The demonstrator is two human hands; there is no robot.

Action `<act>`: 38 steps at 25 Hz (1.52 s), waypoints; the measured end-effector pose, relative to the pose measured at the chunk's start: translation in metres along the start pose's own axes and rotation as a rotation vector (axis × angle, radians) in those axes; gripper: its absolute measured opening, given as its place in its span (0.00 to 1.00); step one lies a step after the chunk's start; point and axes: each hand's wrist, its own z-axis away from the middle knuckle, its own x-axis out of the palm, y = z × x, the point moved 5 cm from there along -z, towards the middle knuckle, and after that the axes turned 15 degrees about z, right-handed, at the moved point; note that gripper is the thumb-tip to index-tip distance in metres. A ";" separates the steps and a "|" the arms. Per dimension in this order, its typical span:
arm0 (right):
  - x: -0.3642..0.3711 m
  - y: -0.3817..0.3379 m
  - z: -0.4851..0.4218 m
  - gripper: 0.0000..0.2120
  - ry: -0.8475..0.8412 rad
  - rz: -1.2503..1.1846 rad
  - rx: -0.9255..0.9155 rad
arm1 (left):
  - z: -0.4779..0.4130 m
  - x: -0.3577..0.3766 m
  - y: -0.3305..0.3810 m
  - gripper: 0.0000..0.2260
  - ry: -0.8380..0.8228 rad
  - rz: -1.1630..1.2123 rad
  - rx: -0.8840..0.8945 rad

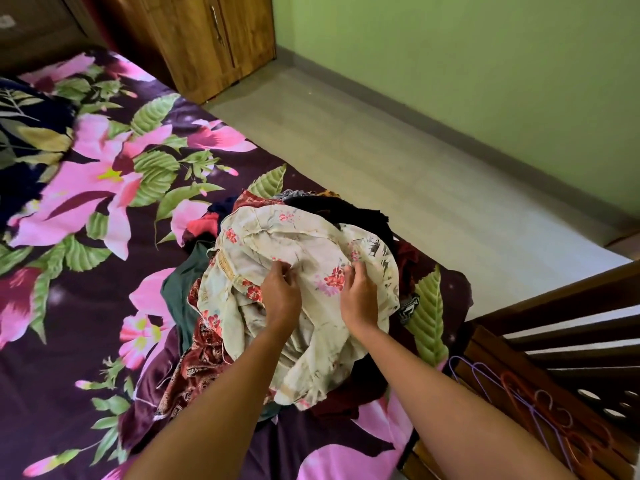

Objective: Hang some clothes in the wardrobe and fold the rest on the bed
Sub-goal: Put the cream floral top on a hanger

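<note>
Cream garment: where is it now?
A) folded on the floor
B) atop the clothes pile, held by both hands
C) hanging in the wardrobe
B: the cream garment lies on the pile, left hand and right hand gripping its fabric.

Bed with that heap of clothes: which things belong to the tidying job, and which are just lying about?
Belongs to the job:
cream floral garment, pinched by left hand and right hand; clothes pile beneath; hangers; wardrobe; bed.

Just about:
wooden footboard; floor; green wall.
</note>
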 end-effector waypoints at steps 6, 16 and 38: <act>-0.088 -0.042 0.002 0.12 0.139 -0.061 -0.186 | 0.022 -0.022 0.102 0.06 0.000 0.183 0.165; -0.246 -0.089 0.057 0.15 0.125 -0.057 -0.653 | 0.108 -0.041 0.278 0.04 -0.217 0.404 0.495; -0.287 -0.001 0.105 0.22 -0.369 -0.161 -0.383 | 0.184 0.013 0.261 0.11 -0.710 0.231 0.145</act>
